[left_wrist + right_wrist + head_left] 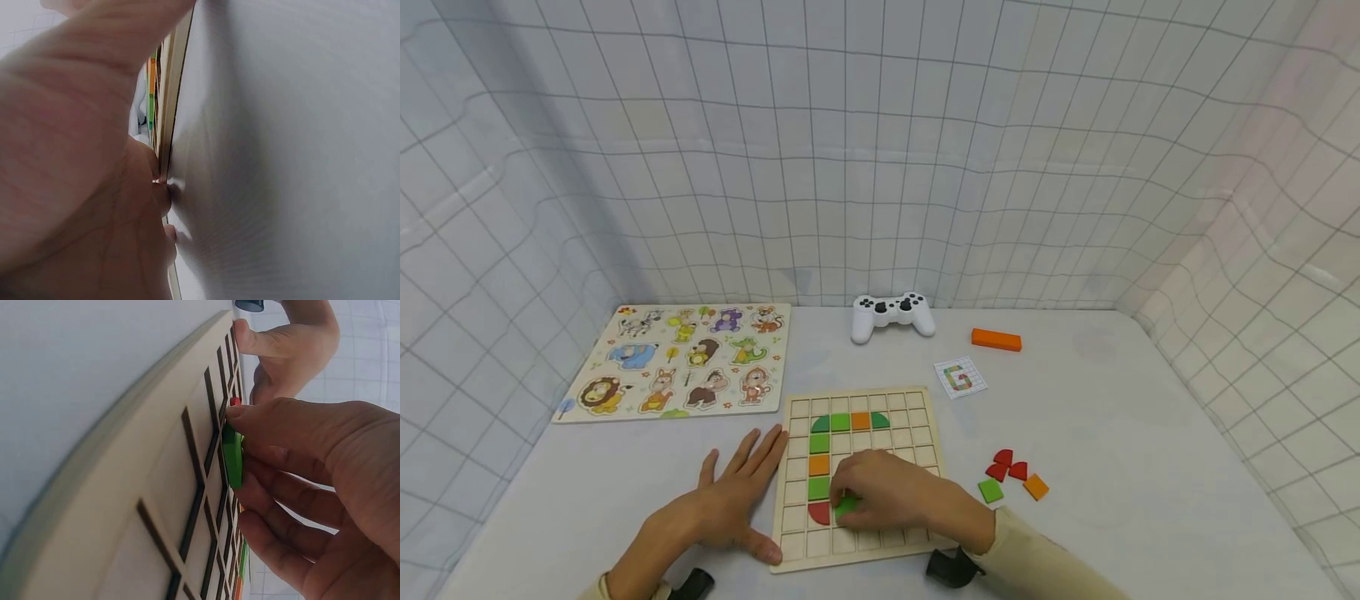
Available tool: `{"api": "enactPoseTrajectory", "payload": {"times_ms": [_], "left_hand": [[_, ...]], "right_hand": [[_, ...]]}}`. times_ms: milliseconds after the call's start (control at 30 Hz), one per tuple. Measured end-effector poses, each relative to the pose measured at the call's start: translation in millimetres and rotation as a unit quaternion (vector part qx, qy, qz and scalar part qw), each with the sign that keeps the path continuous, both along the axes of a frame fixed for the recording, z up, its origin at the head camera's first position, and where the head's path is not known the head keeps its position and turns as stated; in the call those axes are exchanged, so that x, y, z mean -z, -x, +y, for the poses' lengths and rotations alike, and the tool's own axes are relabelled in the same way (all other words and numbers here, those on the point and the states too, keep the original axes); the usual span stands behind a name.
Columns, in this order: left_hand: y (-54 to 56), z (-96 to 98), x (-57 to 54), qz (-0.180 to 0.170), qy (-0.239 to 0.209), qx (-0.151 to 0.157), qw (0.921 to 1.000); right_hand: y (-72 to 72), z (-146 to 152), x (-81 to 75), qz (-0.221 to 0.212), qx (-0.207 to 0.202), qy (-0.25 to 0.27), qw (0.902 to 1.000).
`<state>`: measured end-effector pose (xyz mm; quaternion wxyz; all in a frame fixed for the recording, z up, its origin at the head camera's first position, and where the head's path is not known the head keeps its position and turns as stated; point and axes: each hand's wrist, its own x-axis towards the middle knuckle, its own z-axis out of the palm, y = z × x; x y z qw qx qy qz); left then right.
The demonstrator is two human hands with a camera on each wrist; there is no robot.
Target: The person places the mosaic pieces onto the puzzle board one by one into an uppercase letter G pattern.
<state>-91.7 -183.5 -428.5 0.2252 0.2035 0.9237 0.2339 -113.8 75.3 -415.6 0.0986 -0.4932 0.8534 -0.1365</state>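
A wooden grid board (917, 450) lies on the table with coloured tiles set in its squares: green, orange and rounded dark green ones along the top row and left column. At the lower left corner of that shape sits a rounded red tile (819, 512). Just right of it my right hand (891, 490) pinches a green square tile (232, 456) between thumb and fingers, low over the grid and tilted in the right wrist view. My left hand (730, 500) rests with spread fingers along the board's left edge, thumb at the lower left corner.
Right of the board lie several red rounded tiles (1003, 457), a green tile (991, 490) and an orange tile (1036, 487). Behind are a pattern card (961, 377), an orange block (996, 339) and a white game controller (892, 315). An animal puzzle (677, 358) lies back left.
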Motion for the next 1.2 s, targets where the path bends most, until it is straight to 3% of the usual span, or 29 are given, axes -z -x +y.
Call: {"api": "enactPoseTrajectory", "payload": {"times_ms": [267, 567, 767, 1000, 1200], "left_hand": [[5.8, -4.0, 16.7, 0.014, 0.008, -0.01, 0.9998], [6.2, -4.9, 19.8, 0.018, 0.015, -0.008, 0.9997], [5.7, -3.6, 15.9, 0.003, 0.013, -0.007, 0.9999], [6.0, -4.1, 16.2, 0.016, 0.009, -0.006, 0.9998], [6.9, -5.0, 20.3, 0.023, 0.009, -0.006, 0.9997]], "right_hand": [[-2.6, -1, -1.0, 0.013, -0.003, -0.011, 0.9998], [-3.4, -4, 0.0, 0.02, 0.009, -0.013, 0.9997], [-4.2, -3, 0.9, 0.036, -0.001, -0.013, 0.9993], [-6.0, 2, -2.4, 0.022, -0.007, -0.01, 0.9997], [-10.6, 18, -11.5, 0.009, 0.026, -0.012, 0.9996]]}}
